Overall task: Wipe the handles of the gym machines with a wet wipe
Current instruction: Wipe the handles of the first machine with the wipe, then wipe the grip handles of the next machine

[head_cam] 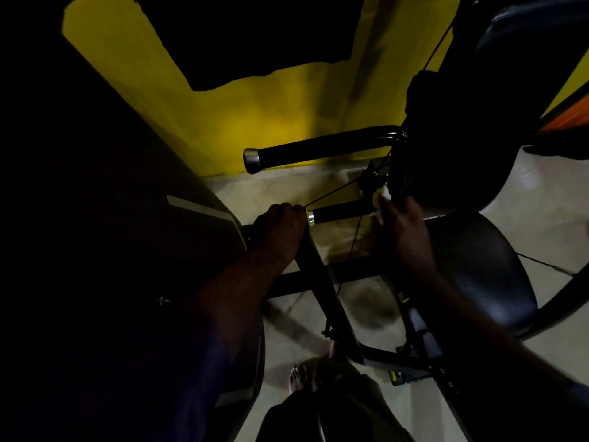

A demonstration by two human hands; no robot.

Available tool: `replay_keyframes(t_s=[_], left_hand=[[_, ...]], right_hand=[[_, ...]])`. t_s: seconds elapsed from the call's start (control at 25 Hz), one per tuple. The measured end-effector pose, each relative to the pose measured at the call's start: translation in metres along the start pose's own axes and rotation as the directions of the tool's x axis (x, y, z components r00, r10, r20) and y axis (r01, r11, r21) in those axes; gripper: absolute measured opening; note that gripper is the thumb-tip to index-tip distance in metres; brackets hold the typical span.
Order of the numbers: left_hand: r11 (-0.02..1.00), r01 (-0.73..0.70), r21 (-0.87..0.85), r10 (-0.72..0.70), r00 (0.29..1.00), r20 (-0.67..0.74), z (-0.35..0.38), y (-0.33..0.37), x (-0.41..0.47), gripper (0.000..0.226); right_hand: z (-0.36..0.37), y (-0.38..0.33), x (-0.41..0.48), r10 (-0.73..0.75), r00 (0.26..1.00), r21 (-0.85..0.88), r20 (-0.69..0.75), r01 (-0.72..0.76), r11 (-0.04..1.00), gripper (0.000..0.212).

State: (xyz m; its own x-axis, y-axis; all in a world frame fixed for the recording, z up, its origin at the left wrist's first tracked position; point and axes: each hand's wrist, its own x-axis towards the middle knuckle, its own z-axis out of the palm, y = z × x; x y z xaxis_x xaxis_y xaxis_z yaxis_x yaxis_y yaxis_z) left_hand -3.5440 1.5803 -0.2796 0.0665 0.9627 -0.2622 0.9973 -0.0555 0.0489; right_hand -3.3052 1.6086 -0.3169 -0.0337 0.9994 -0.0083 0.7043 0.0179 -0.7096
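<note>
The right hand [401, 228] pinches the wet wipe [384, 195] at the inner end of the lower handle [342, 212], crowded by the seat [484, 269]. The left hand [280, 232] curls just off the handle's capped free end; what it grips is lost in shadow. Open floor [287, 189] lies beyond, under the upper handle [318, 151].

Both arms are stretched forward and down, and the forearms are bare. The left arm [229, 298] is reached in from the lower left. The left hand [280, 231] is seen from the back, with its fingers curled under. What is held by it cannot be told in the dark. The right arm [478, 317] is reached in from the lower right. The right hand [402, 232] is seen from the back too, and a wet wipe [383, 195] is pinched at its fingertips. A bare foot [298, 376] is seen lower down.
</note>
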Motion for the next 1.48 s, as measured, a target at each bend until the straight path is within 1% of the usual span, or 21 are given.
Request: replay_keyframes(t_s=[0.04, 0.16, 0.2, 0.24, 0.32, 0.36, 0.44, 0.52, 0.64, 0.72, 0.8, 0.88, 0.92, 1.0, 1.08, 1.12, 1.2, 1.24, 1.32, 1.4, 1.48], left_hand=[[1.000, 0.001, 0.026, -0.001, 1.000, 0.014, 0.002, 0.004, 0.001, 0.034], [0.992, -0.001, 0.123, 0.002, 1.000, -0.008, -0.001, 0.004, 0.002, 0.044], [0.992, -0.008, 0.122, 0.003, 0.999, 0.034, -0.005, 0.005, 0.003, 0.053], [0.995, -0.049, 0.091, 0.043, 0.997, 0.064, -0.002, 0.005, 0.007, 0.065], [0.995, -0.087, -0.043, 0.090, 0.992, 0.090, 0.010, 0.007, 0.013, 0.076], [0.991, -0.085, -0.098, 0.093, 0.992, 0.081, 0.016, 0.013, 0.012, 0.075], [0.973, -0.077, -0.219, 0.076, 0.997, -0.015, 0.030, 0.026, 0.009, 0.066], [0.942, -0.058, -0.330, 0.034, 0.996, -0.079, 0.039, 0.030, 0.009, 0.059], [0.933, -0.061, -0.356, 0.026, 0.994, -0.104, 0.041, 0.024, 0.015, 0.053], [0.936, -0.030, -0.350, 0.004, 0.997, -0.075, 0.039, 0.023, 0.021, 0.051], [0.954, -0.017, -0.300, -0.007, 0.997, -0.080, 0.038, 0.023, 0.025, 0.047], [0.976, -0.002, -0.216, -0.006, 0.999, -0.038, 0.036, 0.026, 0.029, 0.051], [0.989, 0.004, -0.150, -0.004, 1.000, -0.002, 0.033, 0.027, 0.031, 0.056], [0.998, 0.004, -0.064, 0.002, 0.996, 0.093, 0.024, 0.033, 0.037, 0.057], [0.997, -0.014, -0.079, 0.029, 0.979, 0.201, 0.013, 0.038, 0.043, 0.055], [0.993, -0.038, -0.111, 0.063, 0.970, 0.234, 0.007, 0.040, 0.046, 0.056], [0.970, -0.071, -0.234, 0.133, 0.957, 0.258, -0.003, 0.049, 0.047, 0.059], [0.938, -0.046, -0.343, 0.136, 0.960, 0.245, -0.009, 0.058, 0.045, 0.059], [0.846, 0.007, -0.533, 0.104, 0.978, 0.178, -0.022, 0.079, 0.035, 0.056], [0.769, -0.008, -0.639, 0.078, 0.994, 0.082, -0.036, 0.100, 0.024, 0.048], [0.653, 0.027, -0.757, 0.058, 0.995, 0.086, -0.050, 0.116, 0.016, 0.037]], right_hand=[[0.013, -0.003, -0.008, 0.005, 1.000, -0.029, -0.002, -0.005, 1.000, 0.026], [0.046, -0.026, -0.024, -0.223, 0.969, 0.032, 0.109, 0.221, 0.975, 0.026], [0.040, -0.025, -0.023, -0.149, 0.985, 0.106, 0.091, 0.139, 0.985, 0.024], [0.034, -0.009, -0.019, 0.009, 0.999, 0.089, -0.047, -0.005, 0.996, 0.024], [0.020, 0.019, -0.017, 0.345, 0.874, 0.165, -0.341, -0.306, 0.938, 0.029], [0.018, 0.029, -0.015, 0.499, 0.782, 0.312, -0.372, -0.401, 0.861, 0.032], [0.030, 0.026, -0.002, 0.665, 0.726, 0.665, -0.176, -0.410, 0.625, 0.030], [0.052, 0.005, 0.009, 0.692, 0.722, 0.840, 0.025, -0.391, 0.377, 0.028], [0.073, -0.048, -0.015, 0.527, 0.808, 0.866, 0.263, -0.438, 0.240, 0.023], [0.065, -0.053, -0.024, 0.447, 0.769, 0.810, 0.456, -0.567, 0.149, 0.028], [0.040, -0.033, -0.009, 0.482, 0.736, 0.825, 0.475, -0.563, 0.045, 0.029], [0.012, -0.006, 0.011, 0.547, 0.740, 0.914, 0.391, -0.385, -0.133, 0.020], [0.008, 0.002, 0.018, 0.588, 0.734, 0.935, 0.341, -0.332, -0.127, 0.029], [0.014, 0.008, 0.027, 0.610, 0.729, 0.924, 0.311, -0.383, -0.013, 0.032], [0.017, 0.001, 0.030, 0.564, 0.721, 0.838, 0.403, -0.539, 0.091, 0.025], [0.013, -0.001, 0.031, 0.525, 0.693, 0.777, 0.494, -0.623, 0.090, 0.025], [-0.004, 0.004, 0.028, 0.463, 0.643, 0.724, 0.610, -0.690, 0.004, 0.027], [-0.014, 0.010, 0.025, 0.445, 0.651, 0.721, 0.615, -0.693, 0.018, 0.023], [-0.032, 0.017, 0.014, 0.418, 0.693, 0.742, 0.587, -0.667, 0.064, 0.012], [-0.056, 0.016, -0.003, 0.395, 0.742, 0.789, 0.541, -0.611, 0.068, 0.027], [-0.084, 0.013, -0.021, 0.428, 0.763, 0.821, 0.483, -0.565, 0.080, 0.029]])
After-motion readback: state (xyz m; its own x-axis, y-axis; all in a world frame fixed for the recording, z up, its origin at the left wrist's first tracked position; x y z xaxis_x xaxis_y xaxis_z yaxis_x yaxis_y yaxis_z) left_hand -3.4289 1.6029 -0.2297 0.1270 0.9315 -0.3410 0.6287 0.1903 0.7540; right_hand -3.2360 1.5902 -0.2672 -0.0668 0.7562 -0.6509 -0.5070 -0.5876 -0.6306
